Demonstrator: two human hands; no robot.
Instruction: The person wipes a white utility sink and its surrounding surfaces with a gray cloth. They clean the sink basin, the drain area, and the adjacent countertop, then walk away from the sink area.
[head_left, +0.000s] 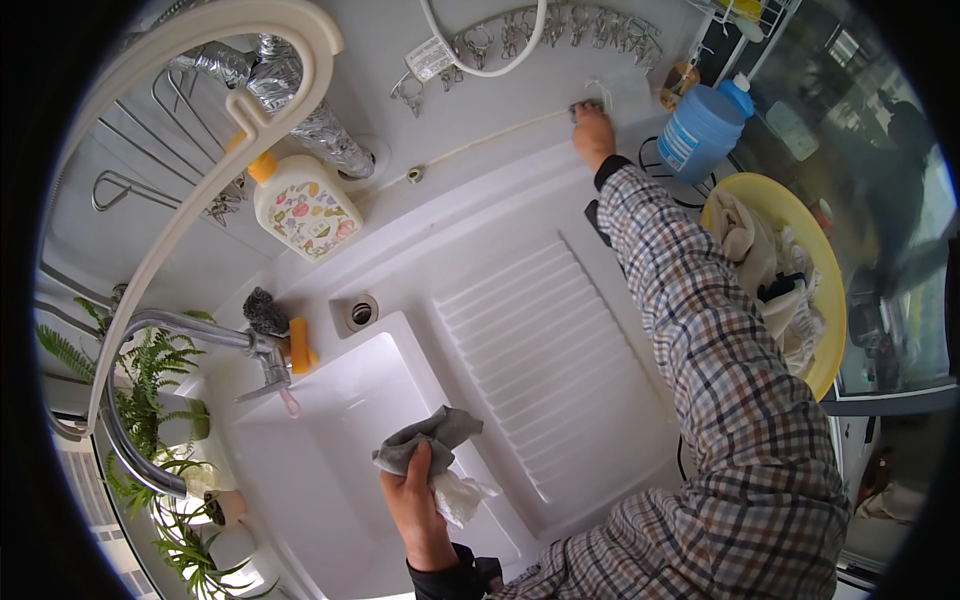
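Note:
My left hand (416, 502) is raised over the near part of the white sink basin (322, 480). It grips a grey cloth (431, 439) together with a crumpled white tissue or cloth (459, 496). At the far right, my right hand (594, 136) reaches to the back ledge where the sink top meets the wall. A small dark grey thing (576, 111), partly hidden by the fingers, shows at its fingertips against the wall. A thin yellowish seam (495, 139) runs along the wall to that spot. The ribbed washboard (540, 360) lies between both hands.
A floral pump bottle (307, 214) stands on the back ledge, left. Near the chrome faucet (266, 352) sit a steel-wool scrubber (264, 311) and orange sponge (300, 345). Right are a blue container (697, 135) and yellow basin (832, 322) of laundry. Potted plants (150, 375) line the left.

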